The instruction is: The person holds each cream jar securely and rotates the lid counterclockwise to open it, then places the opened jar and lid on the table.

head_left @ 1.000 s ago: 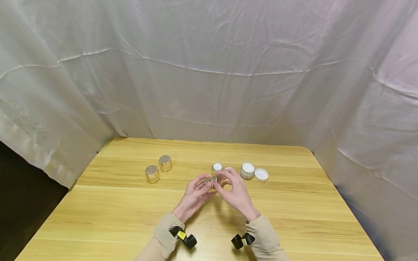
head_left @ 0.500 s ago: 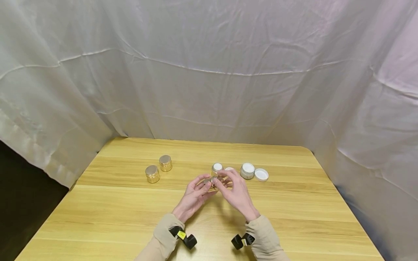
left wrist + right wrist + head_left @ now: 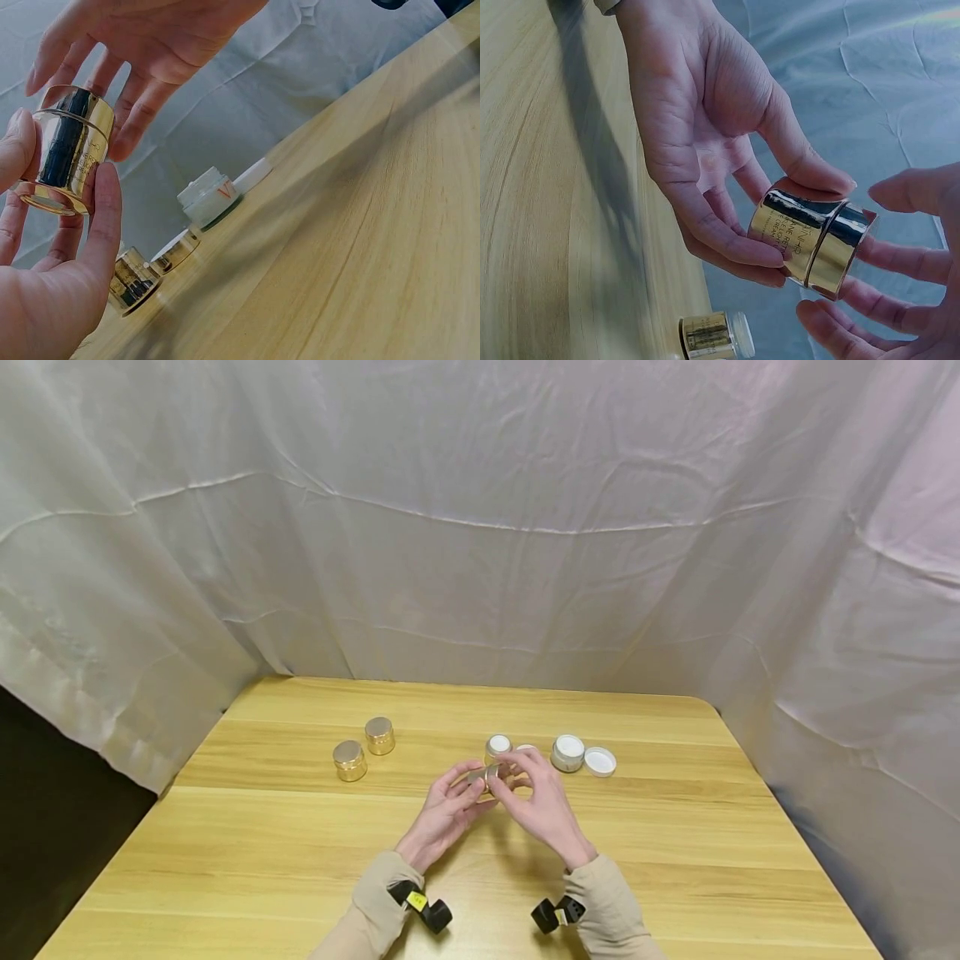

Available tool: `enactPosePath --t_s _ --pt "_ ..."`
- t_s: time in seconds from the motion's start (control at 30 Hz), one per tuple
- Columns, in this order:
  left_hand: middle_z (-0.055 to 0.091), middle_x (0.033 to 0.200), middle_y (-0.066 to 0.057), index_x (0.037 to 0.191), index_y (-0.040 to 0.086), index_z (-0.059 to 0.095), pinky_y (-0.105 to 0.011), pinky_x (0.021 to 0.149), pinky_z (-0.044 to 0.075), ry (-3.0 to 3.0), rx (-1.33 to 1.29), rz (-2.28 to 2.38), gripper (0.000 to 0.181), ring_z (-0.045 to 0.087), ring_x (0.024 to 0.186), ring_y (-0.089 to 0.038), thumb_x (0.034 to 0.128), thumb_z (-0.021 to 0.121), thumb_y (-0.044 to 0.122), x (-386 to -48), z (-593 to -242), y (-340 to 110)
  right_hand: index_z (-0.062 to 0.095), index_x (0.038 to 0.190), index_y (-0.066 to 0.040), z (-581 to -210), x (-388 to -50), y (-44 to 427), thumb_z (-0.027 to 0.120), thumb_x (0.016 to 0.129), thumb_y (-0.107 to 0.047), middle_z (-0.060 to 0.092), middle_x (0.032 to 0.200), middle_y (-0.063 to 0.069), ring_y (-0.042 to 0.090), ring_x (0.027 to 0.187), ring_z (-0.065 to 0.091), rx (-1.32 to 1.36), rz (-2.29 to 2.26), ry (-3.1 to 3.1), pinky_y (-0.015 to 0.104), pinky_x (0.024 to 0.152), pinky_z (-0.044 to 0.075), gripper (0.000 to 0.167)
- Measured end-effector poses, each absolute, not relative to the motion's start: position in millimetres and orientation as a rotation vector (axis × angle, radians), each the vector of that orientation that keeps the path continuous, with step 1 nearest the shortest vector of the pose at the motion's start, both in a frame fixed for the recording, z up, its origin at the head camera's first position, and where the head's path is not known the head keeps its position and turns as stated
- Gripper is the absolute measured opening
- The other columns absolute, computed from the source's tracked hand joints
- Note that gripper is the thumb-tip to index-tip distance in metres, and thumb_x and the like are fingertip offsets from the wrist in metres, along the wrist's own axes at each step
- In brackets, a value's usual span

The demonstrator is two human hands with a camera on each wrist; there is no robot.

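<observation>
My left hand (image 3: 442,814) grips a shiny gold cream jar (image 3: 784,232) by its body, thumb on one side and fingers on the other. The jar is tilted on its side above the table. My right hand (image 3: 543,806) has its fingers curled round the gold jar lid (image 3: 841,247), which sits on the jar. In the right wrist view the right thumb lies close to the lid's rim; contact there is hard to tell. Behind the hands stand a lidless gold jar (image 3: 133,281) with a white top and an upturned gold-sided lid (image 3: 176,251).
A pale jar (image 3: 567,753) with a red mark stands lidless at right, with a white lid (image 3: 600,762) next to it. Two lidded gold jars (image 3: 350,761) (image 3: 380,736) stand at left on the wooden table (image 3: 300,860). A grey curtain (image 3: 480,568) hangs behind.
My right thumb and fingers have shifted on the lid, the thumb moving forward across it and then back. My left hand and the jar stay in place.
</observation>
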State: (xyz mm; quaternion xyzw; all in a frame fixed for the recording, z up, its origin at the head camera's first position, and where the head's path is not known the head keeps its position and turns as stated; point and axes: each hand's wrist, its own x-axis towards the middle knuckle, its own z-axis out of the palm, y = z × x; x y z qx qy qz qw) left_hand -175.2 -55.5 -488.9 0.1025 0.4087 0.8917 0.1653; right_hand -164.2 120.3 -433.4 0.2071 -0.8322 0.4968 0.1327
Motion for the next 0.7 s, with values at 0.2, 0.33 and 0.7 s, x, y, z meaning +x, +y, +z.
enactPosePath --t_s 0.2,0.33,0.7 --pt "0.068 0.113 0.003 0.117 0.019 0.062 -0.033 0.102 0.058 1.149 0.288 2.544 0.023 0.067 0.107 -0.009 0.0987 0.061 0.006 -175.0 -489.1 -55.3 0.072 0.115 -0.011 -432.4 -164.2 119.4 0.075 0.091 -0.021 0.067 0.106 0.009 0.019 0.085 0.068 0.481 1.421 -2.459 0.027 0.075 0.062 0.026" --pt "0.068 0.112 0.004 0.118 0.019 0.062 -0.033 0.102 0.058 1.156 0.298 2.544 0.023 0.067 0.107 -0.009 0.0986 0.061 0.006 -174.9 -488.8 -55.6 0.073 0.112 -0.012 -431.0 -163.8 119.3 0.076 0.091 -0.021 0.069 0.103 0.008 0.017 0.082 0.068 0.463 1.405 -2.459 0.022 0.073 0.06 0.024" --pt "0.068 0.114 0.004 0.116 0.019 0.062 -0.034 0.102 0.058 1.172 0.299 2.537 0.023 0.067 0.107 -0.009 0.0998 0.058 0.003 -175.0 -488.9 -55.7 0.071 0.111 -0.007 -429.9 -162.4 120.7 0.075 0.087 -0.008 0.066 0.104 0.009 0.025 0.092 0.068 0.548 1.42 -2.439 0.031 0.077 0.065 0.024"
